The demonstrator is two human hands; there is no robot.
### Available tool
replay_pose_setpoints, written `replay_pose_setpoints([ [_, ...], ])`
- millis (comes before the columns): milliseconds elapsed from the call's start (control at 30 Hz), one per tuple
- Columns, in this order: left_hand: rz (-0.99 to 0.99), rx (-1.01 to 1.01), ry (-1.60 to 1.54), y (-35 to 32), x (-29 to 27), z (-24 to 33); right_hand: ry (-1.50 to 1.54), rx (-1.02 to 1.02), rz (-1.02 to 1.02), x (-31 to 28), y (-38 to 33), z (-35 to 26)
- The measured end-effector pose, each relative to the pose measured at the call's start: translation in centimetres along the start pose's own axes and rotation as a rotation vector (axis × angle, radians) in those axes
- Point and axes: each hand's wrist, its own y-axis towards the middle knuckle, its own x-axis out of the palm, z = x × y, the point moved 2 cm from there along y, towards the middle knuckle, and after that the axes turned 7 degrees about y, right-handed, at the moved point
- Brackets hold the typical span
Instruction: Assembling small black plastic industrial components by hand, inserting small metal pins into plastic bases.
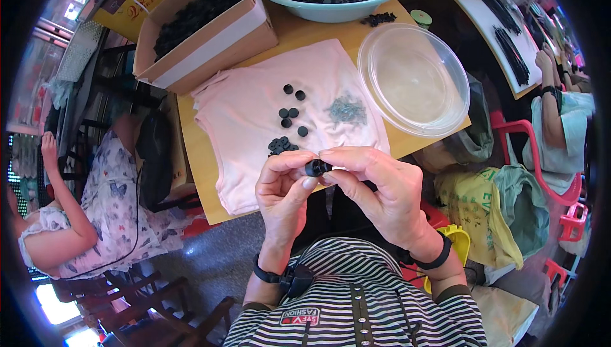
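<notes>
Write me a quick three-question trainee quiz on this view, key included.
1. True or false: the left hand and right hand both grip the black cylindrical part.
2. Multiple choice: what colour is the cloth under the loose black cylinders? A, green; B, pink; C, black.
3. Fill in: from the wearer's view, the open cardboard box stands to the ___ of the pale turquoise basin.

Key: 1, true; 2, B; 3, left.
</notes>
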Motion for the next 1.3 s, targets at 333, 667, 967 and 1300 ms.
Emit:
replay_pose_setpoints([
  [333,-0.036,-0.029,0.126,0.2,-0.1,-0.1,-0.073,-0.031,-0.015,-0.1,-0.3,0.9],
  [667,-0.079,0.019,0.241,0.4,-0.2,-0.2,0.315,0.337,0.007,-0.4,0.1,2.4],
  [967,-0.011,-0.041,0.151,0.7,-0.2,-0.5,-0.074,0.052,-0.111,-0.3,0.8,2.1],
  [1300,0.055,-0.236,0.052,0.6,0.1,-0.9,-0.237,-0.145,-0.028,0.3,0.3,3.3],
])
